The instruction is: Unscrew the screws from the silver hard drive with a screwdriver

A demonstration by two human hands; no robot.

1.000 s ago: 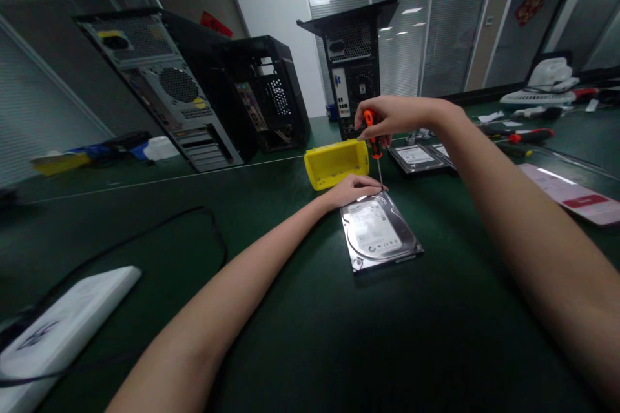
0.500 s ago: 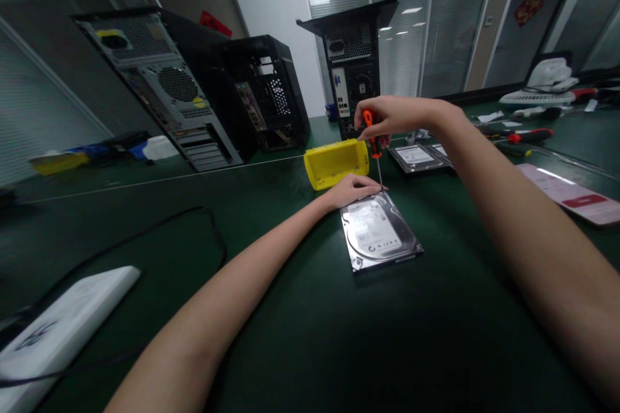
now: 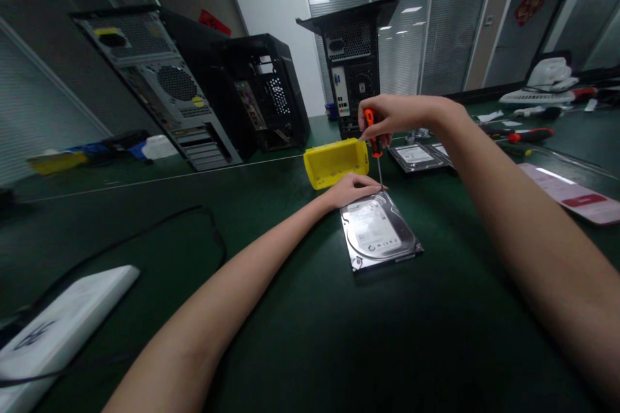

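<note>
A silver hard drive (image 3: pixel 374 230) with a white label lies flat on the dark green table. Across its far left edge rests my left hand (image 3: pixel 351 190), holding the drive, with the fingertips beside the far corner; some of the fingers are hidden. My right hand (image 3: pixel 387 117) is closed around the orange and black handle of a screwdriver (image 3: pixel 376 147). Nearly upright, the screwdriver has its tip down at the drive's far edge, close to my left fingertips. Whether a screw sits under the tip is too small to make out. Behind my left hand stands a yellow tray (image 3: pixel 334 158) with small bits inside.
More hard drives (image 3: pixel 417 156) lie behind my right forearm. Computer cases (image 3: pixel 351 77) stand at the back, others (image 3: pixel 194 90) at left. A pink-screened phone (image 3: pixel 571 193) and red-and-black-handled tools (image 3: pixel 530 135) lie right. A white box (image 3: pixel 72 322) and black cable (image 3: pixel 159 229) are at left.
My right hand and the top of the screwdriver have shifted very slightly to the right. My left hand and the hard drive look unmoved.
</note>
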